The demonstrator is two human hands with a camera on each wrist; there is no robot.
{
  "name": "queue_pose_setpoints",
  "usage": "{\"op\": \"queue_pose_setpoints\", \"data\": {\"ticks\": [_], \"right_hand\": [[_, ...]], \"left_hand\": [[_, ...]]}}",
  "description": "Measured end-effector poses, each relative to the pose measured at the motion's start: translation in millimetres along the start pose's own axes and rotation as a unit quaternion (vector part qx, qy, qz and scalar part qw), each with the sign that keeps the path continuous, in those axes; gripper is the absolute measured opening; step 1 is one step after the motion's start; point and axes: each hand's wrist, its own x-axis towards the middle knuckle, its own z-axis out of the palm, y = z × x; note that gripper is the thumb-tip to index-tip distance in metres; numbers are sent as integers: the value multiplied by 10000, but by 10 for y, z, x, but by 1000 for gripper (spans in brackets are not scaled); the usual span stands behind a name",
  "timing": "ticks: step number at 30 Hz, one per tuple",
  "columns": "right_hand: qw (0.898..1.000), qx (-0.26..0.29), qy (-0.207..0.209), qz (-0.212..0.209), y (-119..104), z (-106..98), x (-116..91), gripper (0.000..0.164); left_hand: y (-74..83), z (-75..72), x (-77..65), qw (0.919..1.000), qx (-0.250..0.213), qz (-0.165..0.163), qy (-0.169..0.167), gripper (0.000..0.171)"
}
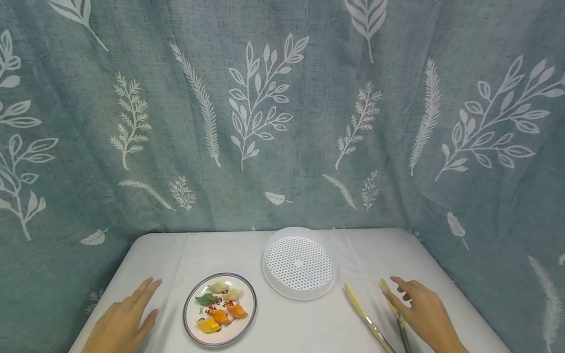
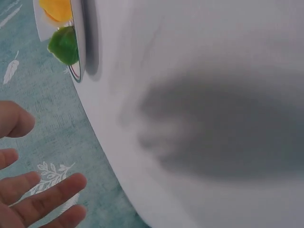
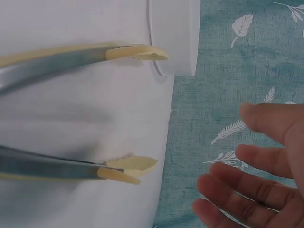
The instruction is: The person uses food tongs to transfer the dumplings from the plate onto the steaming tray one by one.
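My left hand (image 1: 125,316) is held with fingers spread at the left side, apart from a round plate (image 1: 237,329) with a dark rim. Several dumpling-shaped pieces lie on that plate, among them a green dumpling (image 1: 206,299), a yellow dumpling (image 1: 208,324) and an orange dumpling (image 1: 237,311). At the right, my right hand (image 1: 421,309) holds nothing, its fingers loosely bent; in the head view its thumb overlaps the tongs (image 1: 370,319). These are metal with yellow tips, and their arms lie spread. Their near end runs out of the head view.
A white round perforated tray (image 1: 299,284) sits at the back middle, between plate and tongs. The white tabletop (image 1: 273,326) ends at a green-blue curtain (image 1: 309,171) with leaf prints, which surrounds the back and both sides.
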Motion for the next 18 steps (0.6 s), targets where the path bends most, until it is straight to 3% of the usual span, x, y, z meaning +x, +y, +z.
{"op": "queue_pose_setpoints", "data": {"ticks": [3, 8, 14, 18], "right_hand": [[9999, -87, -84, 23, 53, -2, -42, 43], [9996, -162, -150, 193, 109, -13, -149, 39], [9972, -136, -380, 633, 144, 17, -277, 49], [9879, -148, -906, 1246, 215, 69, -325, 77]], "left_hand": [[129, 7, 3, 9957, -299, -668, -576, 66], [273, 42, 54, 9739, -705, -1534, -1518, 56], [316, 105, 104, 9489, -1092, -2191, -1990, 51], [314, 177, 118, 9330, -1438, -2520, -2129, 51]]}}
